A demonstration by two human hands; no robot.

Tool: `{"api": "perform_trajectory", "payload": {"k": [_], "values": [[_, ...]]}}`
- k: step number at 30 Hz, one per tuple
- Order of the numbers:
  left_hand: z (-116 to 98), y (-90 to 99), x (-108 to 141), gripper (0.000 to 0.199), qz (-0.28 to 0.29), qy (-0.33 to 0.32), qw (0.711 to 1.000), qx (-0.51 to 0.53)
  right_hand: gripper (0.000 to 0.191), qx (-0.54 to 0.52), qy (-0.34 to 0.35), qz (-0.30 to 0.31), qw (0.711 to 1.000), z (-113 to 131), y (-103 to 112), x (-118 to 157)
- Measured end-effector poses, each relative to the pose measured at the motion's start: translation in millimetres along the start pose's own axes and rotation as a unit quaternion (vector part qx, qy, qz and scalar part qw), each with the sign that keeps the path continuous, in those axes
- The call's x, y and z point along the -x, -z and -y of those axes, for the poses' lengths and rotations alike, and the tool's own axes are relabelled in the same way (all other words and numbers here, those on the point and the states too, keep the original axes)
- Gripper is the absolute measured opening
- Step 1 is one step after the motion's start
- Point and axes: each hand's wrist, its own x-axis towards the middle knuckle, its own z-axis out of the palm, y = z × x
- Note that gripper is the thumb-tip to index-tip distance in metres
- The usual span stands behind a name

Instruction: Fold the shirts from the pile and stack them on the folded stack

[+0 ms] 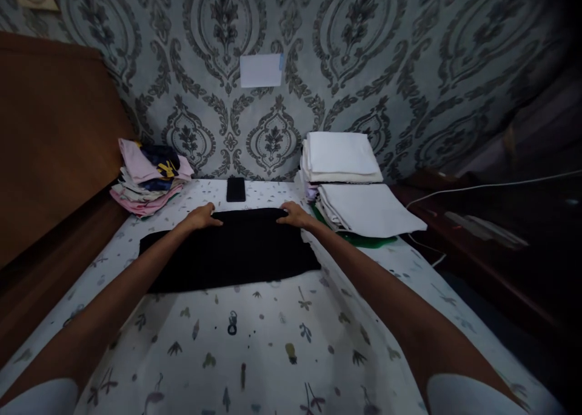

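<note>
A folded piece of black cloth [240, 251] lies flat across the patterned white sheet [254, 342]; what garment it is, I cannot tell. My left hand [202, 217] pinches its far edge toward the left, thumb reaching over the fabric. At the right end of that same far edge, my right hand [294, 215] is closed on the cloth, with its thumb pointing inward. Both arms stretch forward from the bottom corners. Just beyond the cloth, between the two hands, a dark phone [236, 189] rests on the sheet.
Folded pink and dark clothes [152, 175] are piled at the back left, beside a brown wooden panel [59, 136]. At the back right stand stacks of white folded cloth [343, 154], with something green [368, 240] underneath. A white cable [491, 185] runs along the right side.
</note>
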Motion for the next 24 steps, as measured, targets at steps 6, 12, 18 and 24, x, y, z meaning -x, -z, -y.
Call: {"api": "perform_trajectory", "payload": {"k": [6,12,18,24], "values": [[-9.8,11.1,-32.5,0.018,0.036,-0.034,0.996,0.067,0.026,-0.068,-0.006,0.0,0.998,-6.3,-1.1,-15.9],[-9.2,17.9,-41.1,0.024,0.016,-0.028,0.991,0.127,0.04,-0.113,-0.021,-0.018,0.993,-8.6,-5.4,-13.7],[-13.7,15.3,-40.2,0.029,0.046,-0.054,0.991,0.111,0.019,-0.086,-0.011,0.013,0.996,-5.0,1.3,-17.8],[-19.5,27.0,-21.0,0.015,-0.032,-0.111,0.993,0.04,0.017,-0.015,0.03,-0.03,0.999,9.9,13.5,2.6]]}}
